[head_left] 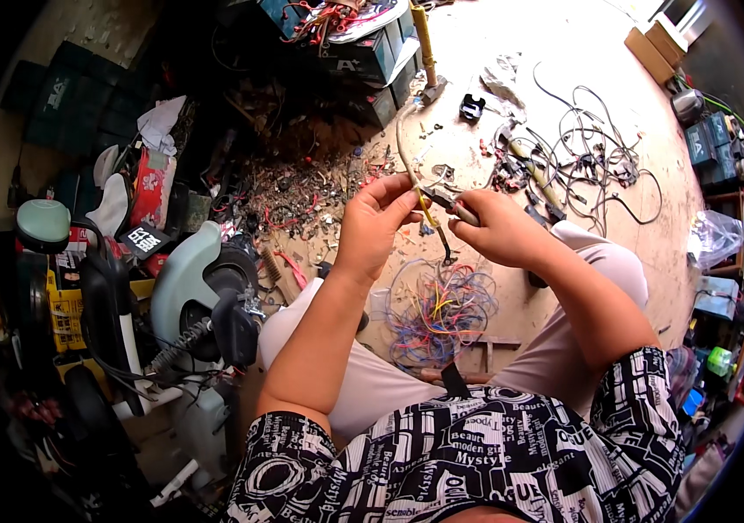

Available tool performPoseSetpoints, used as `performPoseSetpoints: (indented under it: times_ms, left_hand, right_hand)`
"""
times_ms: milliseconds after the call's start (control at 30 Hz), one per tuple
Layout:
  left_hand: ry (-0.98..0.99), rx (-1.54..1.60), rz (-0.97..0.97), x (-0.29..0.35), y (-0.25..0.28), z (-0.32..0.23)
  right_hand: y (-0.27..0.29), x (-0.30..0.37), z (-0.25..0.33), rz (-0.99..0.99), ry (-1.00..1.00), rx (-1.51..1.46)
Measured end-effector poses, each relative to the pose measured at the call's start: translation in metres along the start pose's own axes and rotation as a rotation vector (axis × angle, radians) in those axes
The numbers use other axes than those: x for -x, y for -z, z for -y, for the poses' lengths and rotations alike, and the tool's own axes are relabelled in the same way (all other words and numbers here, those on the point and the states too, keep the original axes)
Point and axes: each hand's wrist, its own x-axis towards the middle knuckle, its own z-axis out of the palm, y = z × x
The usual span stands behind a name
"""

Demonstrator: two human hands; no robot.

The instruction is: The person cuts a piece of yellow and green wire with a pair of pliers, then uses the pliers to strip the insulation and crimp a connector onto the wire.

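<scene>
My left hand (pixel 373 222) is closed in a pinch on a cable (pixel 401 144), which curves away from it toward a grey connector-like end on the floor. A yellow strand (pixel 428 212) and a dark wire end (pixel 447 248) hang below the fingertips. My right hand (pixel 501 228) is wrapped round a pair of pliers (pixel 443 198), whose jaws meet the cable beside my left fingertips. Whether the jaws are closed on it I cannot tell. Under both hands, between my legs, lies a tangled heap of thin coloured wires (pixel 441 314).
Small scraps (pixel 319 187) litter the floor ahead and to the left. Black cables (pixel 594 144) sprawl at the far right, near a small black part (pixel 472 107). Batteries (pixel 372 57) are stacked at the back. A scooter-like frame (pixel 184 288) stands close on my left; cluttered shelves (pixel 742 288) line the right.
</scene>
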Motion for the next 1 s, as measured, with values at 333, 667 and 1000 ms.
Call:
performPoseSetpoints:
  times_ms: [333,667,1000]
  left_hand:
    - [-0.068,-0.169,0.041,0.000,0.000,0.002]
    - [-0.074,-0.275,0.024,0.002,-0.002,0.002]
    - [-0.098,-0.172,0.067,0.001,-0.007,0.008]
  right_hand:
    - [0.010,0.004,0.007,0.274,-0.284,-0.489]
    - [-0.004,-0.001,-0.008,0.393,-0.313,-0.855]
    - [-0.010,-0.004,-0.019,0.435,-0.333,-0.786]
